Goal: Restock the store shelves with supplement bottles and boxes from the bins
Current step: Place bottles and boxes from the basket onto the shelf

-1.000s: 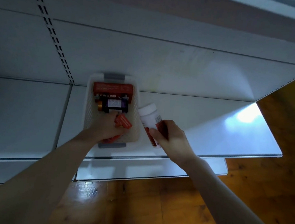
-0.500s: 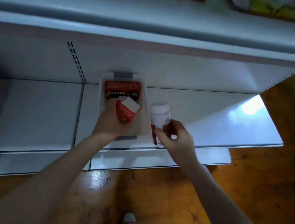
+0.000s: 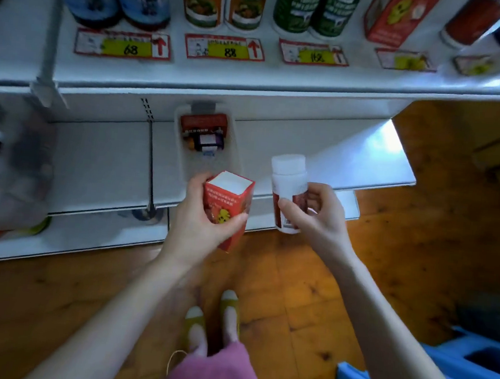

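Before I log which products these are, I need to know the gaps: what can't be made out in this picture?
- Red box in the left hand: label print too small, fingers cover part.
- White bottle in the right hand: label mostly behind the grip.
- Bin on the lower shelf: its far end is tucked under the upper shelf.
- Items at far left: motion blur.
- Top-shelf bottles: tops cut off by the frame.

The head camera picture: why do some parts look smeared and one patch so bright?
Head view: the left edge is motion-blurred, the upper shelf bows from the wide lens, glare whitens the lower shelf at right; the red box and white bottle stay fairly sharp.
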`<state>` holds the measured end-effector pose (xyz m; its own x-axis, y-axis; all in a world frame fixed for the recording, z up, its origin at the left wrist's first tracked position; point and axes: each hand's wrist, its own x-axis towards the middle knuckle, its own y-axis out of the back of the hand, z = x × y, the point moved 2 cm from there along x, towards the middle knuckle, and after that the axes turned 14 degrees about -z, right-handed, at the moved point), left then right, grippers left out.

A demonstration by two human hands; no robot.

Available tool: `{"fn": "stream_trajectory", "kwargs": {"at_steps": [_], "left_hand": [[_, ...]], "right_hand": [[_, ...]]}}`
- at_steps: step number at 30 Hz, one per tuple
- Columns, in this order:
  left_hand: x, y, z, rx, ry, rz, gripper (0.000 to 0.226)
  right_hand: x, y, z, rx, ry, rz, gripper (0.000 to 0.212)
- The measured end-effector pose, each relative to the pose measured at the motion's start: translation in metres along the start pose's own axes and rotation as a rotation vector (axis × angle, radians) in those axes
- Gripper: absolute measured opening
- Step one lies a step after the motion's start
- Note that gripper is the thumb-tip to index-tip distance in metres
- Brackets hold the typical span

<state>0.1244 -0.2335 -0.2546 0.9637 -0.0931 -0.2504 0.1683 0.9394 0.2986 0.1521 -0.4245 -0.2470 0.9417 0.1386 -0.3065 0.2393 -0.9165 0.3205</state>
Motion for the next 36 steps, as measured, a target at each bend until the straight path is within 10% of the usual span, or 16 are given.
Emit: {"fn": "stream_trajectory", "kwargs": {"at_steps": [12,18,29,36], "left_hand": [[-0.047,-0.019,0.12,-0.074,-0.195,-0.113,0.07],[-0.042,-0.047,0.176,-0.03,-0.291,-0.154,0.065],[0.002,-0.132,0.26,-0.058,-0.364,-0.025,0.064],[0.023,-0.151,0.272,-0.033,-0.372,0.076,0.065]], "right_hand": [[-0.081,0.097,-0.106,0.08,0.146,0.067,0.047],[-0.088,0.154,-0.133,-0.141,0.191,0.044,0.089],[-0.04,0.269,-0.146,0.249,0.249,-0.051,0.048],[-0.003,0.311,-0.146,-0.124,0.218,-0.098,0.06]]}}
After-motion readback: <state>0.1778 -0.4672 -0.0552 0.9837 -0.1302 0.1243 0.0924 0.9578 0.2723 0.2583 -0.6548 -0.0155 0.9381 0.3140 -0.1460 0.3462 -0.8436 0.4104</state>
